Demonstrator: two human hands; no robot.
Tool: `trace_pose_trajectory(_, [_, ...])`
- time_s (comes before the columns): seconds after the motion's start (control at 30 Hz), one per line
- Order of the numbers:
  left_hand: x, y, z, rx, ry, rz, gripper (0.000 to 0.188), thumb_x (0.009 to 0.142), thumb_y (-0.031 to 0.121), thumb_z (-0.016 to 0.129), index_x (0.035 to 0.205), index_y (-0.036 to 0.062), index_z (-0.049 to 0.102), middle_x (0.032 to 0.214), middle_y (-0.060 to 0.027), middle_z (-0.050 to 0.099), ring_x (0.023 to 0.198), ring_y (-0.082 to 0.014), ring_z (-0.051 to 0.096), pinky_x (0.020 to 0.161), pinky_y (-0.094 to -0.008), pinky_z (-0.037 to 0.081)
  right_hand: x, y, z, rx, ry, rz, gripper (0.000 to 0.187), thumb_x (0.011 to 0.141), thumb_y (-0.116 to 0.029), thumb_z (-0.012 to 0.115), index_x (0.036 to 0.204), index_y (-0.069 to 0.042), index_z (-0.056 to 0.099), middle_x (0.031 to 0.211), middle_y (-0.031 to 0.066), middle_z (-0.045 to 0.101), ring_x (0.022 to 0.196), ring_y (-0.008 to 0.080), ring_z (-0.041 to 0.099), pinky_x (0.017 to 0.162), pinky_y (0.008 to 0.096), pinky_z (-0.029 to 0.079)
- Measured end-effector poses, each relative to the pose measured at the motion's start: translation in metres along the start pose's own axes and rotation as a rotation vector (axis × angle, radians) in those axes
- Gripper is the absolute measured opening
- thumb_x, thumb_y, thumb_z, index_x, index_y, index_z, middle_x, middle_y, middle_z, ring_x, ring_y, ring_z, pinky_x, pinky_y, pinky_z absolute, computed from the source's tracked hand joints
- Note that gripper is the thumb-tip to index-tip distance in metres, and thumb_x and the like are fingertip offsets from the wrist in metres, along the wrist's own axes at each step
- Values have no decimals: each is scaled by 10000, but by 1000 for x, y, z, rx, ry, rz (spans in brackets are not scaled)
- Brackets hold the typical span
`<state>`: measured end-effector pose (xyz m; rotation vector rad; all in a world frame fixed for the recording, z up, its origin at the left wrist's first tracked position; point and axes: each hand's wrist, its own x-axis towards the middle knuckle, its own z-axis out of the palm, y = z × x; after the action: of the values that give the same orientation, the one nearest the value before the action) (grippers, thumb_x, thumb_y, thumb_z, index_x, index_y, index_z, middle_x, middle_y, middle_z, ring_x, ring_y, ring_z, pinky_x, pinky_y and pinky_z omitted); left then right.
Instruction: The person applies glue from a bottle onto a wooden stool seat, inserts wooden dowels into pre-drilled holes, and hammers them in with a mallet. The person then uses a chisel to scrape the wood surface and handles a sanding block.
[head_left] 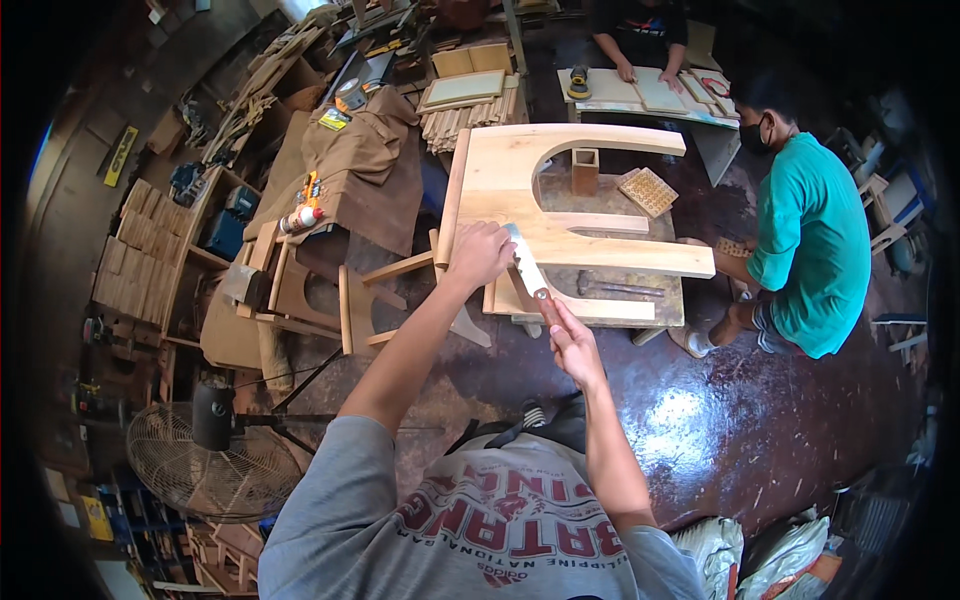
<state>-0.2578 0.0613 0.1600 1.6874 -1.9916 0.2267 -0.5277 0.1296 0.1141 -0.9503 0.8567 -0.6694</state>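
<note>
My right hand is wrapped round the brown wooden handle of a hand tool with a long, flat, pale metal blade. The blade slants up and left over pale wooden panels that have arched cut-outs and long straight legs. Close beside the blade's far end, my left hand rests at the near left part of the panels with its fingers curled in. What those fingers hold, if anything, is hidden. The panels lie on a low worktable.
A hammer, a square wooden tube and a perforated block lie among the panels. A person in a green shirt crouches right; another works at a far table. Wooden frames and a fan stand left.
</note>
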Motion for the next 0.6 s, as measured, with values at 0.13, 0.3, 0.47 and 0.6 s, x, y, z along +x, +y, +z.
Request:
trace_pose_trajectory(0.13, [29,8,2,297,-387,34,315,860,359,712,851,48,756,847,-163,734,849,-352,719,766,-498,560,-3,2,2,57,6,9,567,1050,-72,548,1602,-145,439,766,-36,508,576,54,437,492,218,360])
trace_pose_trajectory(0.3, [41,15,-1,291,-533,86,253,862,308,696,849,64,762,854,-176,745,816,-364,730,776,-487,579,-25,11,-2,26,26,-20,569,1050,-83,547,1604,-140,434,761,-26,513,546,60,419,475,231,344])
trace_pose_trajectory(0.47, [33,16,3,136,-472,-87,197,815,266,711,798,78,770,808,-191,735,837,-384,722,799,-501,565,-21,22,6,-82,67,-152,565,1055,-94,538,1607,-160,434,777,-23,517,564,62,423,488,236,350])
trace_pose_trajectory(0.6, [16,8,-5,13,-328,-98,197,853,202,660,799,16,695,868,-216,722,844,-436,687,780,-541,532,12,41,19,-223,122,-191,568,1015,-141,580,1563,-57,460,1277,171,716,1105,223,691,951,337,516])
